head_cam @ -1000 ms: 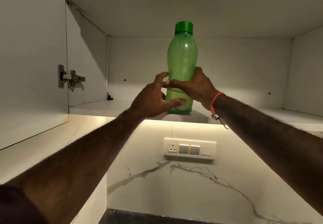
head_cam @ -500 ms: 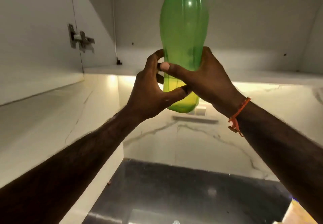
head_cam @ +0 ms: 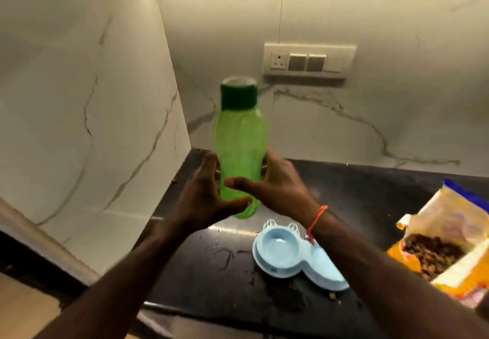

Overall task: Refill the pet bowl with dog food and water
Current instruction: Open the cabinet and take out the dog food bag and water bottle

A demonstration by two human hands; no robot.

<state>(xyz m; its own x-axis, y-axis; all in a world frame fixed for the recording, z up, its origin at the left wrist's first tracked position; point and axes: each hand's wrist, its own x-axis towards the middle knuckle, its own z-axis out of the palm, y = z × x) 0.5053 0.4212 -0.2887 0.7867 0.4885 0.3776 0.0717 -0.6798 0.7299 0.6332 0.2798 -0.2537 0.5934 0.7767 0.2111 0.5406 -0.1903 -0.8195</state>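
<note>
Both hands, left [head_cam: 203, 201] and right [head_cam: 277, 187], grip the capped green bottle [head_cam: 239, 140] upright above the dark surface [head_cam: 357, 195]. The right forearm hides part of the blue pet bowl [head_cam: 280, 254]; the food bag [head_cam: 447, 243] is cut off at the frame's right edge.

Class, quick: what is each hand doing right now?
Left hand: closed around the lower part of the translucent green plastic bottle.
Right hand: also gripping that bottle, from the other side.
</note>
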